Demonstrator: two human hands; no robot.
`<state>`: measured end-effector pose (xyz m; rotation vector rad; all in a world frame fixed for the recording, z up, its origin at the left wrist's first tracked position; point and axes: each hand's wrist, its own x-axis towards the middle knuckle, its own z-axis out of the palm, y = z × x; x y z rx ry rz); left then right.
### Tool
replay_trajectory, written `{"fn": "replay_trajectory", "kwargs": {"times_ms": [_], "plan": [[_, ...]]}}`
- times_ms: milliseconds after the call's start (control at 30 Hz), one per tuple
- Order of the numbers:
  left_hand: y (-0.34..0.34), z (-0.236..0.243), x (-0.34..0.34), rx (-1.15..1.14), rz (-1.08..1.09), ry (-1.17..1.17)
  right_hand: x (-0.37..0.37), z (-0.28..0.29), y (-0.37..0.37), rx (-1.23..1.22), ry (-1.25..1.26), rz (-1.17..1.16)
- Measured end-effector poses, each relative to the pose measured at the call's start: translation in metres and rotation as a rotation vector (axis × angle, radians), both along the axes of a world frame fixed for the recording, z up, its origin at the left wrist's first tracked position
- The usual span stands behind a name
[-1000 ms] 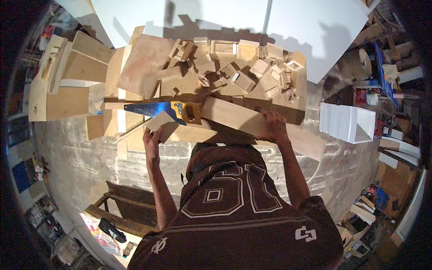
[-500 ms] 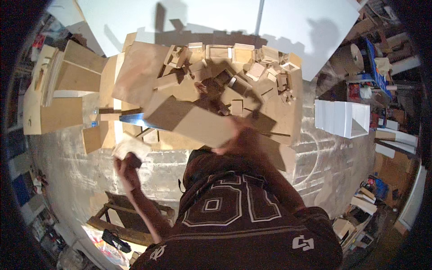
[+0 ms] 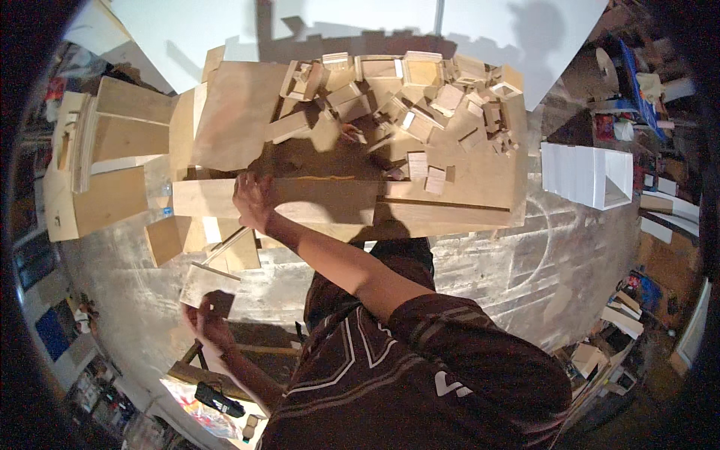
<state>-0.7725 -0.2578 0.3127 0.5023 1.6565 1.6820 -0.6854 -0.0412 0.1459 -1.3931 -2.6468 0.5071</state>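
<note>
A long, flat wooden board lies lengthwise along the near side of the workbench. My right hand reaches across to the left with its fingers curled over the board toward its left end. Lower and farther left, off the bench's near edge, my left hand grips a small pale wooden panel by its lower part. A thin strip of wood slants between the panel and the long board. Shadow darkens the middle of the board.
Several small wooden blocks and box-shaped pieces crowd the far half of the bench. A large plywood sheet lies at far left. Wooden cabinet parts stand left of the bench, a white box right of it.
My right hand has moved left along the long board, which now lies straighter along the bench's near side. My left hand has lowered slightly, with the small panel still in it.
</note>
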Motion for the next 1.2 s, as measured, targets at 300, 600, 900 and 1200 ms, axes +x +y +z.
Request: {"fn": "replay_trajectory", "kwargs": {"times_ms": [300,600,900,1200], "plan": [[0.013,0.004,0.018,-0.198,0.011,-0.013,-0.011,0.0,0.016,0.063,0.092,0.06],[0.053,-0.02,0.035,-0.237,-0.218,-0.118,0.207,0.007,-0.012,-0.062,0.522,-0.103],[0.116,-0.014,0.092,-0.229,-0.487,-0.053,0.337,-0.041,0.023,0.209,0.227,-0.483],[0.12,-0.02,0.136,-0.206,-0.522,-0.056,0.365,-0.041,0.031,-0.008,0.351,-0.514]]}}
